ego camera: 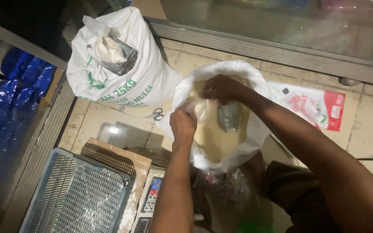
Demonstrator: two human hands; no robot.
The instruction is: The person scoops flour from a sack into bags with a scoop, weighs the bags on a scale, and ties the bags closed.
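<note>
Nearest the lens, two bare forearms, reaching down and away into an open white sack (221, 71) of pale powder on the tiled floor (370, 138). Left hand (183, 122) clenched at the sack's near-left rim, pinching a small clear plastic bag (200, 110) by its mouth, bag hanging just inside the sack. Right hand (223, 88) curled over the far side of the opening, fingers closed, apparently on the same clear bag or on something under it; exact grasp hidden by the knuckles. Below that hand, a grey metal scoop (229, 115) lying on the powder, untouched. Sack upright, rim rolled down, between the knees, roughly mid-frame.

Just left of the sack, small scissors (155, 114) flat on the tiles. Beyond them, a second, fuller white sack (126, 69) with green print, leaning, with a tied bag tucked in its top. To the right, a flattened red-and-white printed bag (316, 108), partly under the open sack. At lower left, a blue slotted plastic basket (76, 194) resting on a dusty board, beside a keypad of a weighing scale (152, 200). At far left, blue packets (20, 82) behind glass.
</note>
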